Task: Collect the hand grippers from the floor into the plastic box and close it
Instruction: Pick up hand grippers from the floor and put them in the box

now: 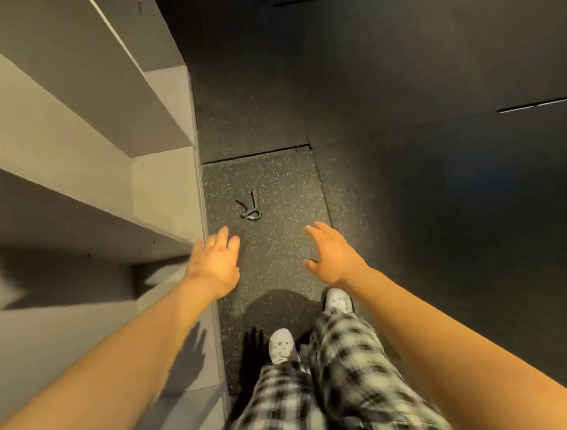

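Fingers (222, 239) of the left hand (213, 268) are straight and slightly apart, empty; the right hand (334, 261) is likewise spread, holding nothing. In the head view both reach out over the speckled floor (283, 181) beside the shelves (163, 196). One hand gripper (249, 207) lies on the floor ahead of the left hand, untouched. The box is out of view (its state cannot be judged). The step seems the approach to pick up; next calls for stooping and curling fingers round it.
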